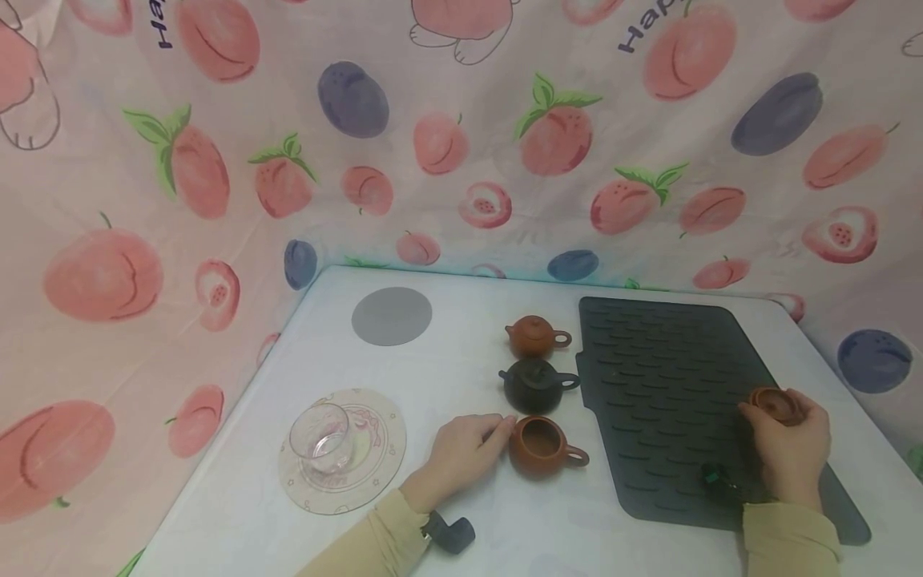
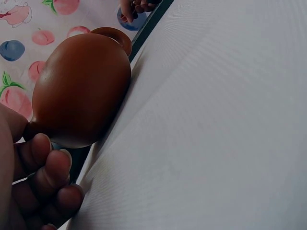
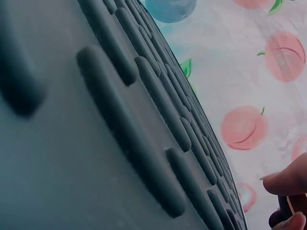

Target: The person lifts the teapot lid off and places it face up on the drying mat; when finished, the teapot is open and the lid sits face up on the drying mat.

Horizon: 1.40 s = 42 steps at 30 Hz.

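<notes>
On the white worktop (image 1: 469, 513), the left hand (image 1: 461, 453) rests with relaxed fingers touching the open brown teapot (image 1: 539, 445), which stands just left of the dark ribbed mat (image 1: 663, 385). Over that mat's right part, the right hand (image 1: 789, 449) grips a small brown lid (image 1: 775, 403). A black teapot (image 1: 536, 385) sits just behind the open one.

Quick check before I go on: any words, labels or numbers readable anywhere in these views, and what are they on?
"Hap", cut off by the frame's top edge: on the fruit-print cloth behind the table.
"Ha", also cut off, running sideways: on the same cloth, upper left.
The teapots, lid, glass cup, plate and dark mat show no readable text.
</notes>
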{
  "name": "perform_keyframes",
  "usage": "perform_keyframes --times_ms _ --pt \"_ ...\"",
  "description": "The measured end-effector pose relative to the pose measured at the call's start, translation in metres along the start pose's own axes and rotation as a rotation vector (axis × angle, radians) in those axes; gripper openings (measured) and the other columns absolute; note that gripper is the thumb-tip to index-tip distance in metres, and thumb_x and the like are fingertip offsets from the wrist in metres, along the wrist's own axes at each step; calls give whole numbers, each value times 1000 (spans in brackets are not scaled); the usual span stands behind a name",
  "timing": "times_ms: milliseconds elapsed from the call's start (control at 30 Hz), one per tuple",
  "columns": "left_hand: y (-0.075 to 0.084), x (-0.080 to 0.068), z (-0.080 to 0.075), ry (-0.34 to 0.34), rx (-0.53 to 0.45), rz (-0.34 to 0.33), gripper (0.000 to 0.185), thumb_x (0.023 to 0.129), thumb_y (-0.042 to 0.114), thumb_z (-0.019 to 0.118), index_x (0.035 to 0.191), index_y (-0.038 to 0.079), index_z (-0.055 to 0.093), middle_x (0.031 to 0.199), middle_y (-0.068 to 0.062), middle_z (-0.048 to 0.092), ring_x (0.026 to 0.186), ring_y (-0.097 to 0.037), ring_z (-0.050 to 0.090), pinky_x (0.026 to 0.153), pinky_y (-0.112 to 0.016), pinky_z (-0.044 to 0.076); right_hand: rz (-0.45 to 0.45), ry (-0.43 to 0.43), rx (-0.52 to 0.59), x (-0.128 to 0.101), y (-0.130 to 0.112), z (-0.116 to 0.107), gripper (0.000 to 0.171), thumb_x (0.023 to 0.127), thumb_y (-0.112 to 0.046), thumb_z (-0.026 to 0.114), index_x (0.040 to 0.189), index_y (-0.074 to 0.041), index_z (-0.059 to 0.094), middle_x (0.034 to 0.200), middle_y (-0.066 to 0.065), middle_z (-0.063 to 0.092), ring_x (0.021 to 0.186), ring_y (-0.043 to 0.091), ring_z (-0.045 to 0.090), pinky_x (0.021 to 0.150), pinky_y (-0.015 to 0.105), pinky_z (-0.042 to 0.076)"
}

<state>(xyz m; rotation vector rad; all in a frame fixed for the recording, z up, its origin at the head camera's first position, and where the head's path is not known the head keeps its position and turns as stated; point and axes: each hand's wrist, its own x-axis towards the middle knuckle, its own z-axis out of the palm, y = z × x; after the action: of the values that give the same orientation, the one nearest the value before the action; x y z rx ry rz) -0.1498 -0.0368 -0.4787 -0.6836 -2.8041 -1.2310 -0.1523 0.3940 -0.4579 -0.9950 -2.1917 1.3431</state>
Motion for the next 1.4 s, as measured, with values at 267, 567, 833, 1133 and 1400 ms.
perform_keyframes --times_ms 267,567,833,1133,1400 --pt "0 0 0 -1 5 -1 51 109 52 39 67 25 51 58 13 45 58 -6 46 56 -26 36 -39 29 -51 1 3 -2 78 94 -17 68 158 -2 27 158 25 33 144 41 33 117 50 25" --pt "0 0 1 5 4 3 50 109 51 39 68 26 51 59 13 45 59 -6 46 55 -26 35 -77 41 -137 1 5 -5 77 94 -17 67 156 2 27 155 30 36 143 47 35 116 54 26" --pt "0 1 1 0 3 -2 50 109 52 39 67 27 52 59 14 45 59 -6 46 56 -25 36 -82 38 -181 1 7 -6 77 93 -18 68 155 4 29 153 33 37 140 52 35 114 57 27" --pt "0 0 0 -9 -8 -9 51 109 53 38 68 26 52 58 13 45 58 -6 46 56 -26 35 -38 25 -271 6 12 -7 79 95 -28 67 156 3 27 154 33 34 141 56 29 112 65 16" --pt "1 0 -1 -6 -9 -9 51 109 53 39 67 26 51 58 13 44 58 -6 45 57 -26 35 39 7 -300 4 10 -6 83 97 -37 63 159 0 21 157 33 28 145 57 14 110 71 -1"
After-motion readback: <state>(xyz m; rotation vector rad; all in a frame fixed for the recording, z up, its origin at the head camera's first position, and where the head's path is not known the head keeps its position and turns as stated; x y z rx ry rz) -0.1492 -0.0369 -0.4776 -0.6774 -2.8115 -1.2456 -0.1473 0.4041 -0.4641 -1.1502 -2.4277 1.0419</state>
